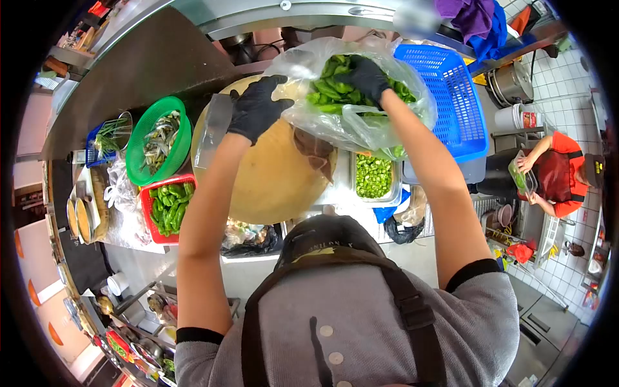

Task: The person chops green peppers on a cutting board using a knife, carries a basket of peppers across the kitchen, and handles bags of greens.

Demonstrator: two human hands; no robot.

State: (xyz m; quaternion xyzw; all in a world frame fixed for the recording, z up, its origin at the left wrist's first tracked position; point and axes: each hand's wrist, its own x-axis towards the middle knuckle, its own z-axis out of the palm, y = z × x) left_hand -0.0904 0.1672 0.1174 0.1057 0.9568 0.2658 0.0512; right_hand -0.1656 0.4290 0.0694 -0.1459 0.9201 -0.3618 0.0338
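A clear plastic bag (358, 129) of green peppers (329, 90) lies at the far right edge of a round cutting board (258, 174). My right hand (364, 79), in a black glove, reaches into the bag's mouth, its fingers curled on the peppers. Over the far part of the board, just left of the bag, my left hand (260, 108) is open in a black glove, with fingers spread and nothing in it. A dark brown flat piece (314, 153) rests on the board below the bag. Beside my left wrist lies a clear plastic sheet (213, 129).
Left of the board stand a green basket (133, 155) of small fish-like pieces and a red basket (149, 222) of green peppers. A metal tray (393, 193) holds chopped green pieces. A blue basket (474, 122) stands right. Another person (558, 171) holds a bag farther right.
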